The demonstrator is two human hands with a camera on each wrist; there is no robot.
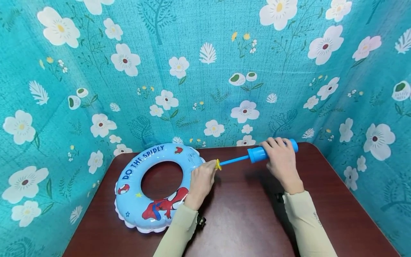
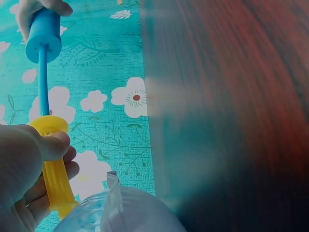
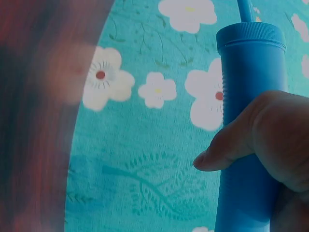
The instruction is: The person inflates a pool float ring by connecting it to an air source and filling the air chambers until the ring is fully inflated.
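Observation:
A blue hand pump [image 1: 257, 154] is stretched between both hands, its thin blue rod [image 1: 236, 160] pulled out of the barrel. My right hand [image 1: 280, 159] grips the barrel, with the thumb across it in the right wrist view. Around the yellow end piece [image 2: 55, 169] of the pump, my left hand [image 1: 202, 178] curls its fingers and thumb. A light blue inflated swim ring [image 1: 128, 198] with a red cartoon figure lies under and beside the left hand. The yellow piece's lower end meets the ring's edge in the left wrist view; whether it sits in a valve, I cannot tell.
The dark red-brown table [image 1: 237, 214] reaches back to a teal flowered cloth [image 1: 205, 89], which hangs behind it and at both sides. Dark straps or mounts show under both wrists.

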